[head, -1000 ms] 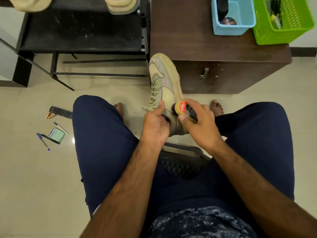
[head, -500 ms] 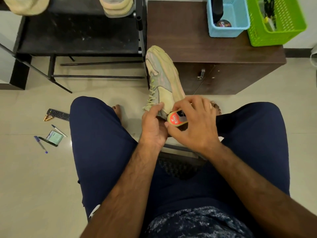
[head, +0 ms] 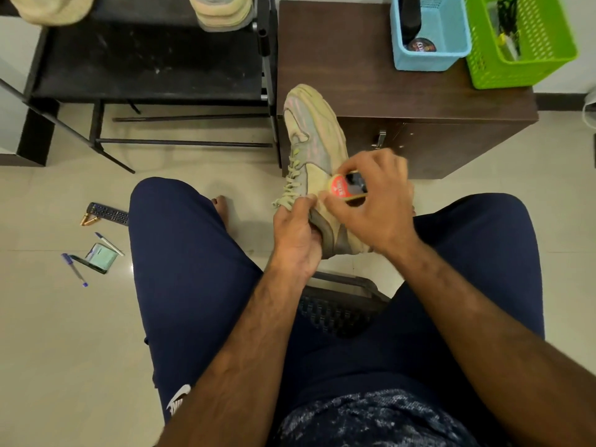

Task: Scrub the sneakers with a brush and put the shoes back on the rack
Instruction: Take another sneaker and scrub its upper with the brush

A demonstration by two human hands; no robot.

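While the left hand grips the sneaker at the heel end, fingers curled round it, the right hand holds a brush w/ curled fingers against the shoe's side. Sneaker is held above the floor, toe nr the cabinet's near-left corner.

Glossy cream tile floor; dark brown cabinet against white wall.
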